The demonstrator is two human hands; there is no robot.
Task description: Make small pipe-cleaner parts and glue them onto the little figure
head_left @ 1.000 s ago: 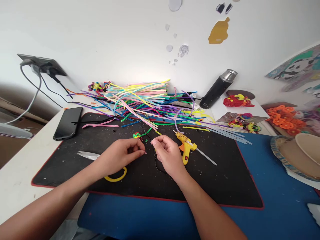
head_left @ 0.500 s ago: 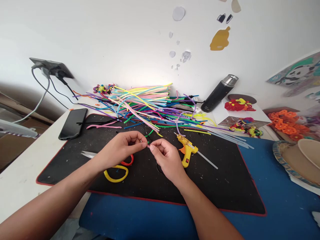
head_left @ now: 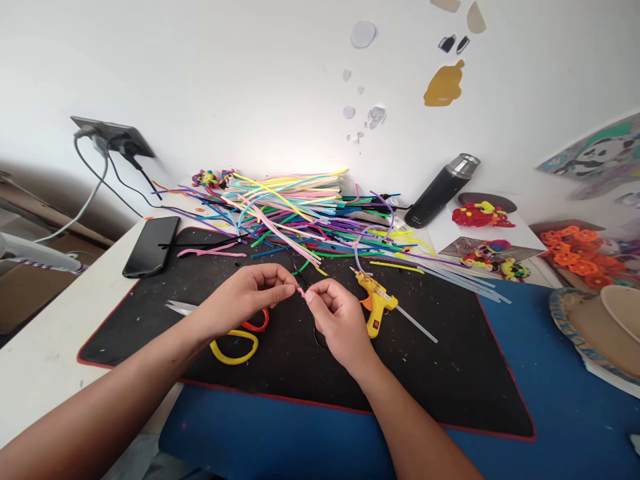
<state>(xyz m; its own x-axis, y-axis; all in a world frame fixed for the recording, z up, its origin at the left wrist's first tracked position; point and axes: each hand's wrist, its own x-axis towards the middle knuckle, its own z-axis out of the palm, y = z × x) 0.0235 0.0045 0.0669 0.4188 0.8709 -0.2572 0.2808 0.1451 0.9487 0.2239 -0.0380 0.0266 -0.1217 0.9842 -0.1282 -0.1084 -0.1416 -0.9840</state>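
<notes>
Between my two hands is a short pink pipe cleaner piece [head_left: 301, 292], mostly covered by the fingertips. My left hand [head_left: 260, 293] pinches one end of it with thumb and forefinger. The other end is pinched by my right hand [head_left: 333, 310], whose remaining fingers are curled in. Both hands hover over a black mat [head_left: 425, 387] with a red edge. Partly under my left wrist lie scissors [head_left: 235, 348] with a yellow and a red handle loop. Just right of my right hand rests a yellow hot glue gun [head_left: 377, 307] with a glue stick poking out.
A heap of coloured pipe cleaners [head_left: 295, 193] lies along the wall. A phone [head_left: 151, 247] is at the left and a black thermos [head_left: 443, 190] leans at the back right. Orange pieces [head_left: 575, 253] and a round basket [head_left: 570, 320] stand far right.
My fingertips have drawn slightly apart, and more of the pink pipe cleaner shows between them. The whole view has shifted a little.
</notes>
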